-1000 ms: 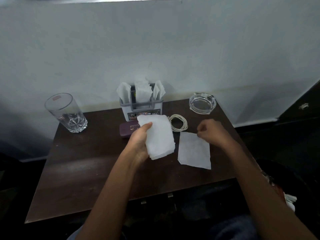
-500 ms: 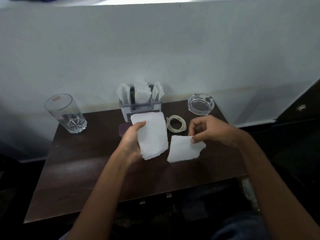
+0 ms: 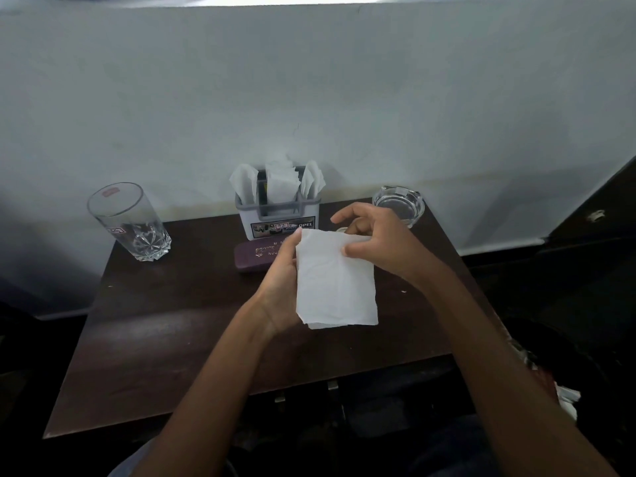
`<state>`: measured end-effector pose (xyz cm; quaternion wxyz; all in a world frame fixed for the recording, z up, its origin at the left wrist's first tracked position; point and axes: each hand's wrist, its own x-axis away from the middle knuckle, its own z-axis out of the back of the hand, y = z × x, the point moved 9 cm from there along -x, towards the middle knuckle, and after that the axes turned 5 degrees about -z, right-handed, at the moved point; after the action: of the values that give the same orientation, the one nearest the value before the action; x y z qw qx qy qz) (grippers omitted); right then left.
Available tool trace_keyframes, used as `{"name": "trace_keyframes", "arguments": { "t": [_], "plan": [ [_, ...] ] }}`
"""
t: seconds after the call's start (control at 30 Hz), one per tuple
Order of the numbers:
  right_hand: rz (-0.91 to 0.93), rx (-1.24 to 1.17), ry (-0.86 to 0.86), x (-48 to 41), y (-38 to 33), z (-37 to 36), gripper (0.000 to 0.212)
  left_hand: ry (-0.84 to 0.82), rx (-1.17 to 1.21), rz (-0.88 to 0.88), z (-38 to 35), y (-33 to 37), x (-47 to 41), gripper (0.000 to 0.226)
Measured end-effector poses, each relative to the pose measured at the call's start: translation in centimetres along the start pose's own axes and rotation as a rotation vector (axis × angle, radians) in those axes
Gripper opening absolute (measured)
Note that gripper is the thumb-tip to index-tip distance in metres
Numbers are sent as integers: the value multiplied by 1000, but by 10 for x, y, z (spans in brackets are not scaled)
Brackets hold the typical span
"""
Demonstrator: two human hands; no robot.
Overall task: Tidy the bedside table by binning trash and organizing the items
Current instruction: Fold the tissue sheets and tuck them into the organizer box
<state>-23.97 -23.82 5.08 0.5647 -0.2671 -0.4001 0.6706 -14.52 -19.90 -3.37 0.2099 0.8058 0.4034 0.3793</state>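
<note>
A dark brown wooden table (image 3: 155,339) was seen. Above its middle, a stack of white paper napkins (image 3: 335,280) was gripped along its left edge by the left hand (image 3: 280,287) and pinched at its top right corner by the right hand (image 3: 375,242). Behind them, a tall clear glass tumbler (image 3: 132,223), a grey plastic napkin holder (image 3: 280,218), a maroon oblong case (image 3: 254,256) and a round clear glass ashtray (image 3: 399,204) were placed.

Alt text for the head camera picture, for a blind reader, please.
A left hand and a right hand hold a stack of white napkins over a dark table. Behind are a napkin holder and a maroon case, with a glass at left and an ashtray at right.
</note>
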Motion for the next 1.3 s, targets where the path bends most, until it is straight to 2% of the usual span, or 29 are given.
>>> {"name": "trace_keyframes", "arguments": {
  "t": [0.13,0.3,0.43,0.53,0.73,0.87,0.97,1.07,1.2,1.3],
  "plan": [
    [-6,64,42,-3,6,-1,40,-3,-47,8,0,0,1,61],
    [1,127,25,-5,9,-4,42,-2,-195,65,3,-5,8,35],
    [-19,57,15,-3,13,0,44,25,-319,51,7,-4,7,34],
    [-90,-17,5,-1,19,6,58,-16,-378,18,3,-1,7,29],
    [-248,-73,-259,9,35,-18,91,-162,-588,-8,-10,-2,13,60],
    [-218,-124,-304,9,30,-25,83,-216,-604,9,-14,-7,13,68],
    [-198,-233,-255,7,29,-18,74,-152,-568,-4,-4,2,9,51],
    [-214,-413,-111,3,36,-3,66,-95,-458,-42,6,16,7,36],
    [-273,-597,183,-4,53,14,48,32,-351,-187,13,30,5,36],
    [-288,-713,195,-7,57,3,44,166,-426,-284,20,37,5,37]
  ]
}}
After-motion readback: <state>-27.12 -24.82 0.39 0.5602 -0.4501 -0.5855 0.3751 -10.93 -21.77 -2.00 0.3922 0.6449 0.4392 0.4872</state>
